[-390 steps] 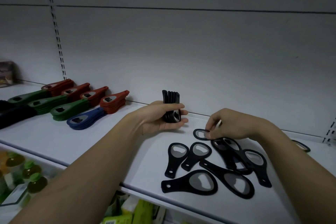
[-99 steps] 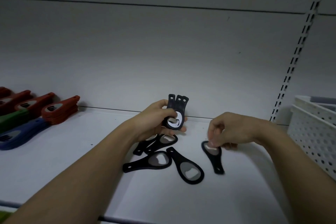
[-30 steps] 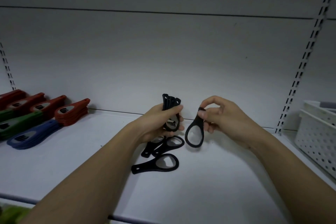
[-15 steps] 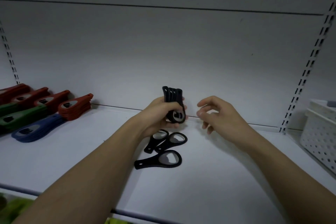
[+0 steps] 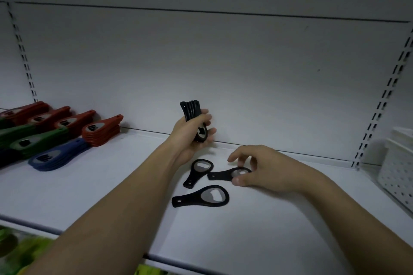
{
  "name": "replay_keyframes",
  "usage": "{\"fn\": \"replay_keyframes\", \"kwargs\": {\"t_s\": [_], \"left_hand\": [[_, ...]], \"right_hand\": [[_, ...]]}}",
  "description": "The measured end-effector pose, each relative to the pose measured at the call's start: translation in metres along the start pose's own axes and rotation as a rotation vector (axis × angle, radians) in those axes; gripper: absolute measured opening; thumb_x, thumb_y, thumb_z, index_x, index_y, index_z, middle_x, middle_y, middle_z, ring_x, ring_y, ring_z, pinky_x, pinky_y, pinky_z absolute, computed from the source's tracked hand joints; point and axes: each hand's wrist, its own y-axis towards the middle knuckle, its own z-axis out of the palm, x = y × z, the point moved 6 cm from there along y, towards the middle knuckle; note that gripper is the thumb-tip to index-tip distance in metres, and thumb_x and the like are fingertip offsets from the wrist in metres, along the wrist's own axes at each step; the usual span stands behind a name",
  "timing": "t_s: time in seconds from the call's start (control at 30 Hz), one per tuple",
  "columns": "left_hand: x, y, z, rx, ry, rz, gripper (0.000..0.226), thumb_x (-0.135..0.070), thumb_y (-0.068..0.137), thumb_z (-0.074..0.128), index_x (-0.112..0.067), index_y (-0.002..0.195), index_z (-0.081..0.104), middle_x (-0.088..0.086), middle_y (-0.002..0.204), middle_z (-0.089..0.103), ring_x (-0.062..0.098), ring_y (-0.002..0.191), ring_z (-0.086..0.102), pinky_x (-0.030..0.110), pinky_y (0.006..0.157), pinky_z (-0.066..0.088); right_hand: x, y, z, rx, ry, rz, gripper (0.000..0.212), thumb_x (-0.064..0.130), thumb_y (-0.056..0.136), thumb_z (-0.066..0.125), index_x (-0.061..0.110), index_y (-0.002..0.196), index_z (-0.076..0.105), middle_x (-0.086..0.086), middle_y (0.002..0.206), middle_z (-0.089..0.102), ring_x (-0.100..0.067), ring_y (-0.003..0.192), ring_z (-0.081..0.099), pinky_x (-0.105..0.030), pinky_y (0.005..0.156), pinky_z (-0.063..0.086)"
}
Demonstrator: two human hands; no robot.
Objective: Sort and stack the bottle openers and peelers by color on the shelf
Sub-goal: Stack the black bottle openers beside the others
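From the head camera, the left hand (image 5: 190, 135) is raised above the white shelf (image 5: 89, 190), its fingers and thumb curled round a bundle of black bottle openers (image 5: 194, 118) held upright, the handle ends fanning out above the fist. The right hand (image 5: 261, 168) is low over the shelf, its thumb and fingertips pinching the round head of one black opener (image 5: 223, 174), which lies flat with its handle pointing left. Just left of it a second black opener (image 5: 197, 172) lies with its head toward the back wall and its handle toward the front edge. Nearer the front edge a third black opener (image 5: 203, 196) lies flat, handle pointing left, close to the other two but apart from both hands.

Far to the left on the same shelf stand sorted piles: red openers (image 5: 100, 130) at the back, green openers (image 5: 35, 140) in front of them, and a blue pile (image 5: 55, 156) nearest the loose ones. A white perforated basket (image 5: 397, 169) sits at the right edge.
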Motion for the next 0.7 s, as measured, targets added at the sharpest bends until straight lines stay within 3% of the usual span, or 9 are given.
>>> {"fn": "replay_keyframes", "kwargs": {"t_s": [0.1,0.2,0.3,0.4,0.47,0.6,0.7], "left_hand": [[0.004,0.002,-0.001,0.005,0.001,-0.03,0.011,-0.003,0.092,0.063,-0.013,0.096,0.06,0.009,0.099,0.061,0.024,0.085,0.065,0.028,0.056,0.057],[0.006,-0.002,0.002,0.041,0.022,-0.052,0.006,-0.009,0.096,0.061,-0.009,0.101,0.057,0.013,0.104,0.064,0.031,0.087,0.07,0.035,0.063,0.061],[0.009,-0.006,0.007,0.088,0.174,-0.072,0.023,-0.022,0.097,0.062,-0.01,0.116,0.057,0.009,0.103,0.07,0.031,0.087,0.074,0.032,0.061,0.059],[0.015,-0.013,0.019,0.209,0.276,-0.131,0.033,-0.029,0.095,0.064,-0.009,0.12,0.058,0.008,0.1,0.072,0.03,0.092,0.074,0.036,0.074,0.061],[0.02,-0.021,0.028,0.299,0.314,-0.198,0.038,-0.036,0.095,0.062,-0.007,0.119,0.059,0.009,0.099,0.073,0.029,0.09,0.074,0.035,0.07,0.061],[0.03,-0.034,0.044,0.503,0.377,-0.308,0.055,-0.051,0.095,0.051,-0.007,0.125,0.061,0.014,0.117,0.071,0.036,0.105,0.069,0.033,0.073,0.06],[0.031,-0.04,0.048,0.591,0.365,-0.311,0.04,-0.038,0.097,0.056,-0.008,0.122,0.062,0.016,0.119,0.069,0.037,0.106,0.068,0.033,0.076,0.06]], "right_hand": [[-0.014,-0.004,-0.014,-0.037,-0.073,0.087,0.029,0.045,0.078,0.077,0.04,0.104,0.065,0.014,0.102,0.056,-0.002,0.081,0.055,-0.017,0.068,0.041],[-0.027,-0.006,-0.027,-0.139,-0.007,0.146,0.017,0.039,0.077,0.078,0.032,0.088,0.068,0.005,0.088,0.066,-0.003,0.062,0.054,-0.025,0.064,0.043],[-0.039,-0.007,-0.036,-0.252,0.198,0.166,0.013,0.029,0.081,0.077,0.019,0.083,0.068,0.002,0.073,0.065,-0.007,0.053,0.054,-0.027,0.059,0.042],[-0.039,-0.006,-0.039,-0.315,0.497,0.115,0.01,0.012,0.091,0.068,0.004,0.086,0.066,-0.013,0.072,0.064,-0.02,0.055,0.062,-0.029,0.055,0.05],[-0.032,-0.005,-0.039,-0.329,0.637,0.08,0.009,0.007,0.093,0.064,0.0,0.088,0.066,-0.019,0.076,0.065,-0.02,0.06,0.065,-0.024,0.058,0.054],[-0.021,-0.003,-0.033,-0.287,0.822,0.054,0.01,0.009,0.093,0.064,0.0,0.09,0.068,-0.018,0.082,0.069,-0.02,0.068,0.068,-0.025,0.065,0.057],[-0.015,-0.005,-0.029,-0.295,0.69,0.046,0.007,0.015,0.088,0.072,0.009,0.089,0.07,-0.007,0.08,0.068,-0.015,0.063,0.062,-0.024,0.056,0.05]]}}
